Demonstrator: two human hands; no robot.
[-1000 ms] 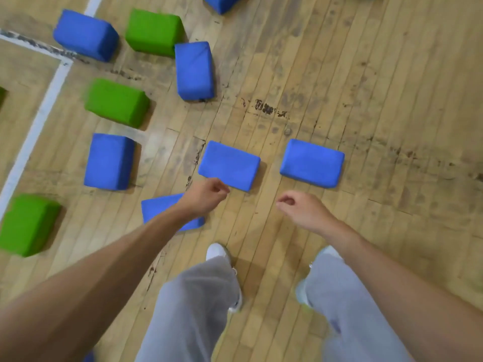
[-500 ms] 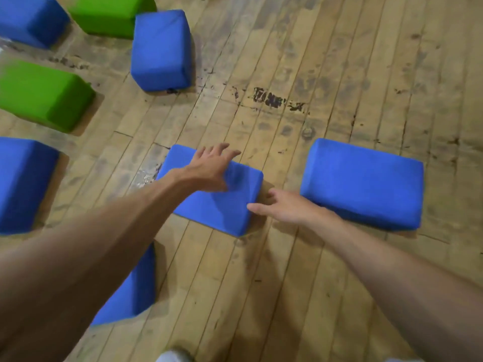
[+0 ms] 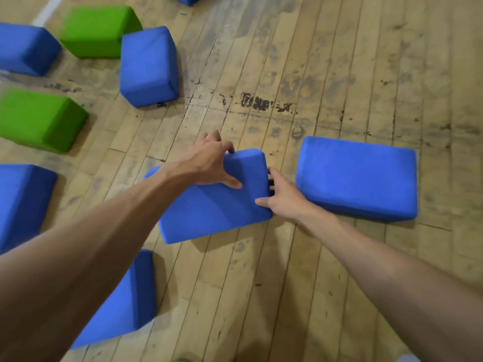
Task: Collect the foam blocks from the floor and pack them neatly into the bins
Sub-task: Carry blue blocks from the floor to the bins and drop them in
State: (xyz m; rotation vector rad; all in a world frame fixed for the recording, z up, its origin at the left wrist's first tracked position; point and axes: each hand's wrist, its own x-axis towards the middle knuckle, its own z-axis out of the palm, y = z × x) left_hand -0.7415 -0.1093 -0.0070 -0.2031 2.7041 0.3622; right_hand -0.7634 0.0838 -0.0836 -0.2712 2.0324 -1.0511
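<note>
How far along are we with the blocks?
Done: nothing visible; no bin in view. In hand: left hand and right hand grip the middle blue block, one edge lifted. Left: the right blue block, two green blocks and other blue ones on the floor.

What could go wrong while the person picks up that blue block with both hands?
The left hand and right hand both grip the tilted blue block near one corner, so it might swing or slip. The right hand is close to the neighbouring blue block and could nudge it. Another blue block under the left arm could be tripped over.
</note>
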